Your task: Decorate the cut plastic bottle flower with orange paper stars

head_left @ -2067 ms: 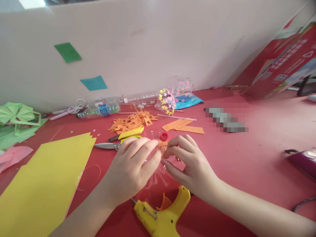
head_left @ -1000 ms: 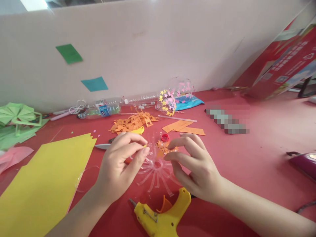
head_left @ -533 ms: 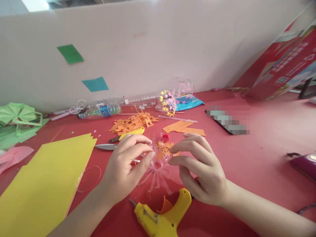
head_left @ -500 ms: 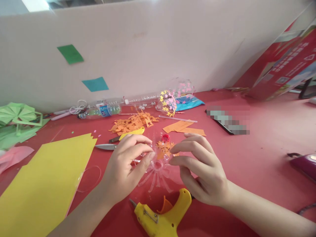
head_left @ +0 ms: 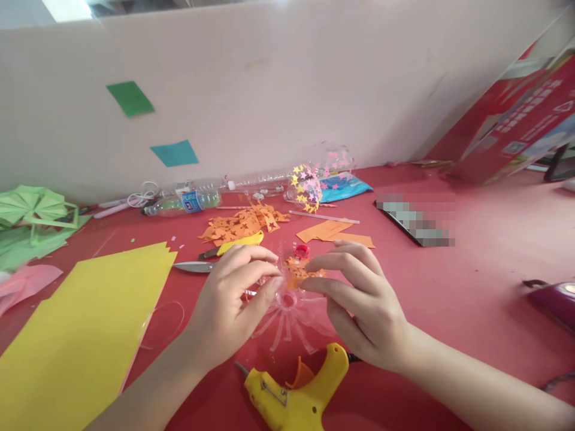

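Note:
Strips fan out flower-like from the ring of a clear plastic bottle piece (head_left: 288, 301) between my hands. My left hand (head_left: 236, 302) is closed, thumb and forefinger pinched at its upper left edge; the held part is see-through and mostly hidden. My right hand (head_left: 363, 302) has its fingers apart and outstretched, tips over a small heap of orange paper stars (head_left: 294, 269). Nothing is visibly gripped there; its thumb is hard to make out. A red bottle cap ring (head_left: 302, 251) lies just behind the stars. Nearest me rests a yellow glue gun (head_left: 291, 395), nozzle pointing left.
Scissors (head_left: 193, 267) and a yellow cutter (head_left: 240, 242) lie beyond my left hand. Yellow paper sheets (head_left: 85, 323) cover the left. Behind are orange scraps (head_left: 242, 224), a labelled bottle (head_left: 188, 202) and a star-covered bottle piece (head_left: 308, 185). A phone (head_left: 411, 221) lies right.
My right hand has shifted slightly left, its fingertips now reaching over the orange stars. My left hand and the plastic piece stay almost where they were.

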`<state>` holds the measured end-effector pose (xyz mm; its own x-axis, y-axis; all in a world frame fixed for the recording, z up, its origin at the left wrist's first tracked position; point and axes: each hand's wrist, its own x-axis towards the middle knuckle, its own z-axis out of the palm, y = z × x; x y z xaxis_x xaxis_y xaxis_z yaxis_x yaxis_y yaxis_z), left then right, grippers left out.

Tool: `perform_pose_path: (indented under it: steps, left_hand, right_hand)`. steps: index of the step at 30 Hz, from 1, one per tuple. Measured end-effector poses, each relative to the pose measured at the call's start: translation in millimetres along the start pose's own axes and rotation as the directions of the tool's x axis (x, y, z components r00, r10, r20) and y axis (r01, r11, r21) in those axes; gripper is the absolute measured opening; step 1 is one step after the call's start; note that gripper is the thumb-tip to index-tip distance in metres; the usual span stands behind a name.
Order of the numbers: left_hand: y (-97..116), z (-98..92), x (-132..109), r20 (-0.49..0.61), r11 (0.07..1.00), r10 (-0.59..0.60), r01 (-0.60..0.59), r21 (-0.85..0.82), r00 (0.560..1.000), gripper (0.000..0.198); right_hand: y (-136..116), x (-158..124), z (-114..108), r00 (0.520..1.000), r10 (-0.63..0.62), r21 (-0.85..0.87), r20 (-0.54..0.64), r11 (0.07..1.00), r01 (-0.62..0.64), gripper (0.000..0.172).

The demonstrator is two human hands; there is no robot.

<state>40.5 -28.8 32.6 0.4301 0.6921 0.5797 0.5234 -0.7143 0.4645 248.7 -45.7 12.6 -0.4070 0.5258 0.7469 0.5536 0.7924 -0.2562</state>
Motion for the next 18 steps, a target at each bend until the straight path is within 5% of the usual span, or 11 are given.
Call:
perform_pose_path:
  steps: [3,11,18]
  left_hand:
    - [-1.1,-0.2,1.0,0.001,1.0,-0.029,0.029,-0.006,1.0,0.015]
    - [-9.6,-3.4,-0.4,0.174,0.985,-0.166,0.17,-0.012,0.971,0.022]
    - [-1.6,-12.2,3.8,0.259,0.941,-0.328,0.338,0.006,0.908,0.02]
  right_hand:
    - [1.4,-0.8,1.5,0.999,0.004,0.01,0.034,1.0,-0.005,0.035]
    - [5.5,0.0,-0.3,0.996,-0.005,0.047,-0.091,0.999,0.009,0.033]
    - [-0.1,0.5,-0.2,0.999,-0.042,0.099,-0.018,0.994,0.044,0.026]
